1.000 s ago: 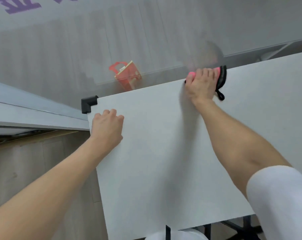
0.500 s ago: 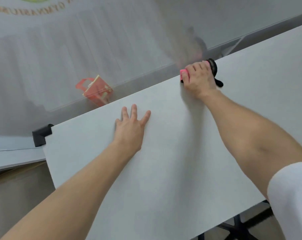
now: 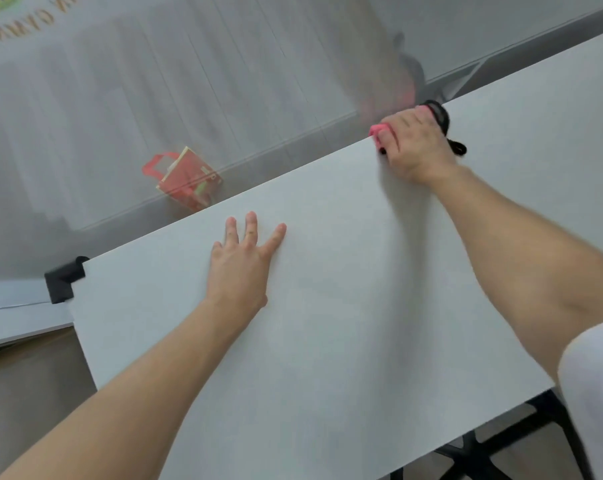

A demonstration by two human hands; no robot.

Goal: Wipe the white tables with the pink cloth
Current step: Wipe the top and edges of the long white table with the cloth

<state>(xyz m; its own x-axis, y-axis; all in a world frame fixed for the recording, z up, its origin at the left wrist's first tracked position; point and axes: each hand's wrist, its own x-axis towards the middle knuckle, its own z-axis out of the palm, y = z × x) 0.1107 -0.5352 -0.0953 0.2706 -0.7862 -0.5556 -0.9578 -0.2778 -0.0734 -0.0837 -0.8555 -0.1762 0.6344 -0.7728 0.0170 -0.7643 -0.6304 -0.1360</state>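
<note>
Pink cloth (image 3: 376, 130): at the far edge of the white table (image 3: 327, 341), under the right hand (image 3: 416, 147). Only a small pink corner shows; the rest is covered.
Right hand: fingers bent, close together, clamped on the cloth and pressing it on the table edge. The fingertips are blurred.
Black strap (image 3: 440, 116): passes behind the right hand, and its loose end lies on the table just beside the wrist. How it joins the cloth is hidden.
Left hand (image 3: 239, 268): flat on the table near the far edge, fingers straight and spread apart. The thumb is hard to make out.
White table: its right part is cut off by the frame.
Black corner piece (image 3: 62, 280): on the far left corner of the table.
Second table (image 3: 13, 317): only a strip at the left, just beside that corner.
Red bag (image 3: 186, 180): beyond the far edge, hazy, its lower part hidden by the table.
Black legs (image 3: 466, 455): under the near edge, partly cut off.
White sleeve (image 3: 597, 393): on the right arm, cut off by the frame.
Lettering (image 3: 16, 22): top left, cut off, not readable.
</note>
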